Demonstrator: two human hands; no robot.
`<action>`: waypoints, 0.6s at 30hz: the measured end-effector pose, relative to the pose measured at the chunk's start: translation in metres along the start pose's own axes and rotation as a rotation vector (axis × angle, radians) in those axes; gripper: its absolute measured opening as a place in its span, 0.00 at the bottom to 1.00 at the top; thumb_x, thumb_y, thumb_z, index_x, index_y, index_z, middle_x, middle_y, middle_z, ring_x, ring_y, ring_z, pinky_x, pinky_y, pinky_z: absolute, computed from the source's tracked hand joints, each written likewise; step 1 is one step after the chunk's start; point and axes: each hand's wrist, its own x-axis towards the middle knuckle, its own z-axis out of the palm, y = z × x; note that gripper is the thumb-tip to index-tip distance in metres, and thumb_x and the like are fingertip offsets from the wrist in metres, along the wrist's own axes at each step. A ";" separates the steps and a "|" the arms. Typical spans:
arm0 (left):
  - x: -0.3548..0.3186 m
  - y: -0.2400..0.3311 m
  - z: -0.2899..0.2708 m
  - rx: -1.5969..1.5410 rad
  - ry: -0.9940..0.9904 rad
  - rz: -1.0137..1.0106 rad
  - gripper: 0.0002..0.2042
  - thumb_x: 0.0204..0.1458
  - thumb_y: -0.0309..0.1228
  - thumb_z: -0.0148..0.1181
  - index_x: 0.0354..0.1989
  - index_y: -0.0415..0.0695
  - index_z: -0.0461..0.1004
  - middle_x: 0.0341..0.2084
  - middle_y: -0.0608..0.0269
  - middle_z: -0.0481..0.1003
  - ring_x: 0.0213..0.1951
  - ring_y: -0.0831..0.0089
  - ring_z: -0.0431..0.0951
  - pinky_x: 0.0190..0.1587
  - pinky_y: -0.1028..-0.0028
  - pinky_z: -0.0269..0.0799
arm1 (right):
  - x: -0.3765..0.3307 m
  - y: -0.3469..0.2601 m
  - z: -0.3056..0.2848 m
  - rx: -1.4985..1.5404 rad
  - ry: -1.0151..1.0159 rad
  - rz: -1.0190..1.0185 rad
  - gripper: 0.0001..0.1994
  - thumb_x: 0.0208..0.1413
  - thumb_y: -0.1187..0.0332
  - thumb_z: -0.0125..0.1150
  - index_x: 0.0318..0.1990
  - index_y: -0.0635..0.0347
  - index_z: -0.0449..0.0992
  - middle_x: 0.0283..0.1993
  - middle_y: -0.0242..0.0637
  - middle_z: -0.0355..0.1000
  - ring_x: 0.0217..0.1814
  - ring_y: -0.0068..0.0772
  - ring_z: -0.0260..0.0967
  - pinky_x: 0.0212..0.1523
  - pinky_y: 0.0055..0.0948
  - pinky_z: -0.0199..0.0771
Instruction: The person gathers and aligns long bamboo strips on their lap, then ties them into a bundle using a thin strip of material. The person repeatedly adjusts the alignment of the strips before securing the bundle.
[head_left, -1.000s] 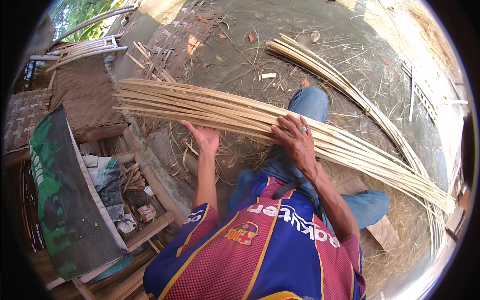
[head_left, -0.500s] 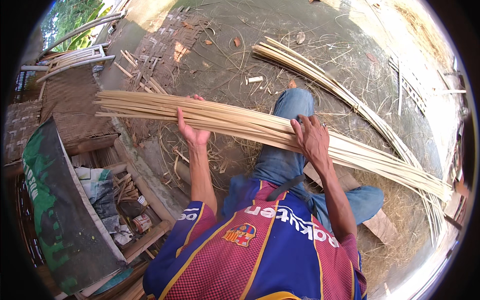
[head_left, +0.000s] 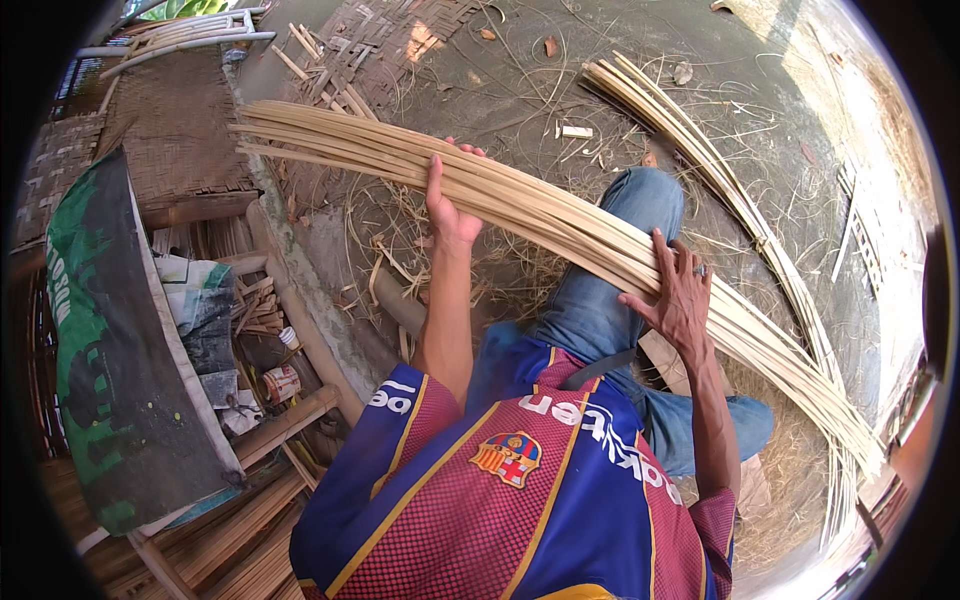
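The left hand [head_left: 455,208] has a half-curled grip around a bundle of pale strips [head_left: 550,208], thumb at its near edge, fingertips showing past the far one. The right hand's [head_left: 682,298] grip is looser, fingers spread over the bundle, thumb along the near side. The bundle slants across a jeans-clad knee [head_left: 645,205]. Beyond, a second bundle [head_left: 718,172] lies on the littered floor [head_left: 635,30]; at left hangs a dark green sheet [head_left: 130,370].
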 end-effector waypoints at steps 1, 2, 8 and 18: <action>-0.002 0.001 0.000 0.017 -0.036 -0.010 0.23 0.62 0.43 0.62 0.60 0.46 0.67 0.49 0.57 0.74 0.56 0.58 0.72 0.64 0.54 0.68 | 0.002 0.000 -0.003 -0.020 -0.065 0.033 0.58 0.38 0.31 0.72 0.76 0.43 0.53 0.68 0.50 0.59 0.70 0.55 0.59 0.68 0.60 0.53; -0.004 0.002 -0.001 0.004 -0.031 -0.022 0.25 0.62 0.44 0.62 0.62 0.46 0.66 0.52 0.55 0.73 0.59 0.57 0.71 0.65 0.54 0.67 | 0.003 0.004 -0.001 0.003 -0.042 0.011 0.59 0.37 0.33 0.75 0.76 0.43 0.54 0.68 0.48 0.59 0.70 0.55 0.58 0.68 0.59 0.54; -0.037 0.007 -0.061 -0.360 -0.193 -0.206 0.53 0.46 0.65 0.68 0.76 0.52 0.51 0.73 0.56 0.56 0.73 0.55 0.57 0.73 0.46 0.52 | 0.000 0.004 0.001 -0.009 -0.046 0.001 0.58 0.35 0.35 0.77 0.75 0.44 0.56 0.61 0.41 0.63 0.65 0.49 0.59 0.66 0.56 0.55; -0.110 -0.026 -0.317 0.467 1.300 -0.180 0.13 0.60 0.42 0.63 0.43 0.45 0.75 0.33 0.64 0.77 0.38 0.67 0.75 0.44 0.60 0.73 | 0.003 0.000 0.000 -0.017 -0.016 -0.011 0.59 0.34 0.41 0.80 0.76 0.46 0.54 0.60 0.41 0.64 0.63 0.48 0.61 0.65 0.54 0.56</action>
